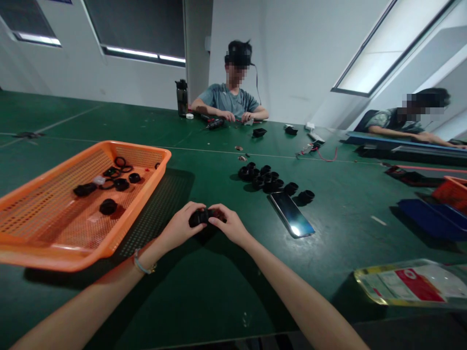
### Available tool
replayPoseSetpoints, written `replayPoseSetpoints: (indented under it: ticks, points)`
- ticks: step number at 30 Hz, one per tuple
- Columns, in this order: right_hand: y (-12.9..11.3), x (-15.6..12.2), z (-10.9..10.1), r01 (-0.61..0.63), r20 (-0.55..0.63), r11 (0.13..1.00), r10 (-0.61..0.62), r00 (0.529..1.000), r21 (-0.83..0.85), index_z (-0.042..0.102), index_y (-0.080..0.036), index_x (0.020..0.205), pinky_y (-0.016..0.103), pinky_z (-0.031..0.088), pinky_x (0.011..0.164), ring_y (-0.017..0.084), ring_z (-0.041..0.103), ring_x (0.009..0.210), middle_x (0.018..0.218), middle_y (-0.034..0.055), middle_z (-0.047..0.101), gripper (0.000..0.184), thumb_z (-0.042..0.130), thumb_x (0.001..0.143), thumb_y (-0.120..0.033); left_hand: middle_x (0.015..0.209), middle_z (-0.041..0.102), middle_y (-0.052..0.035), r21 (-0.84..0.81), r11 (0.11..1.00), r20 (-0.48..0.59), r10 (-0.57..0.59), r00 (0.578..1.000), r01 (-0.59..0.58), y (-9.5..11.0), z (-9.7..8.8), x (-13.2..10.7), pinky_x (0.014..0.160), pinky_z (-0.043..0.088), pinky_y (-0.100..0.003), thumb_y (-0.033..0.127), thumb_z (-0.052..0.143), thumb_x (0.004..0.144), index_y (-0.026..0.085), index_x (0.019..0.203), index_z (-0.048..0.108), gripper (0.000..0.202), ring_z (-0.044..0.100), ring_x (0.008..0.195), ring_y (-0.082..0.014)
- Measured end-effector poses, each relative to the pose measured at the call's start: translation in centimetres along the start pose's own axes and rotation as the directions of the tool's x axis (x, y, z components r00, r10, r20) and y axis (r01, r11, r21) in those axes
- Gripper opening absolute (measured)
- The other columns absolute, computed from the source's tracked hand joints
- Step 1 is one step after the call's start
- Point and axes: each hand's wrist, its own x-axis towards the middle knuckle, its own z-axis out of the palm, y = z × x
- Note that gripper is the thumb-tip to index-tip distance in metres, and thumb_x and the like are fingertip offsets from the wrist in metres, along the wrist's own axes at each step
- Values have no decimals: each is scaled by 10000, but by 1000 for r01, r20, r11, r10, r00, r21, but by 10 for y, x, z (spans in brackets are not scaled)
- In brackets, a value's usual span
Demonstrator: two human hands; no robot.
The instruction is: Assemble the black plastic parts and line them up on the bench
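Note:
Both my hands meet over the green table (233,262), gripping one black cylindrical plastic fitting (201,217) between them. My left hand (185,224) is closed round its left end, thumb below and fingers on top. The right end sits in the pinch of my right hand (229,223); the fingers partly hide it, so its exact kind is unclear. Beyond my right hand stands a cluster of several black plastic fittings (263,179). A smartphone (292,214) lies face up beside that cluster.
An orange perforated basket (105,248) at left holds black rings and fittings. A clear plastic package (412,284) lies near right, with a blue tray (430,218) behind it. Across the table, one person (233,99) handles small parts near a power drill (214,123); another sits far right.

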Motion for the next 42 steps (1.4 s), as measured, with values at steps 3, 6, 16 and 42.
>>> replayPoseSetpoints:
  ticks: [3,6,16,42]
  points:
    - [3,1,-2,7,-17,993,-5,1000,122,573,-204,959,255,432,663,129,546,709,786,-13,581,222,601,743,-250,1006,623,-65,-111,991,-19,-71,997,69,-4,-1,1,832,500,-388,253,619,699,196,1009,551,323,603,947,-239]
    - [3,0,-4,4,-9,987,-3,1000,163,561,-211,962,265,442,689,136,561,748,806,-9,581,233,602,735,-245,1007,637,-63,-218,968,25,-126,992,128,-8,-1,2,819,514,-396,278,660,655,192,1007,550,379,614,940,-244]
    - [-3,-5,-6,8,-7,986,-7,1000,164,560,-211,976,264,423,661,134,549,737,801,-10,567,258,600,723,-239,964,655,-67,-274,955,92,-91,992,113,-6,-3,2,803,520,-366,225,606,647,168,989,568,349,637,874,-224]
    - [-5,-13,-12,36,-86,998,-40,995,-49,605,-202,996,279,475,704,142,608,802,898,16,657,277,605,725,-147,1000,666,-96,-135,988,176,-54,983,78,-3,-6,10,800,461,-347,419,409,809,125,1069,580,428,606,905,-248]
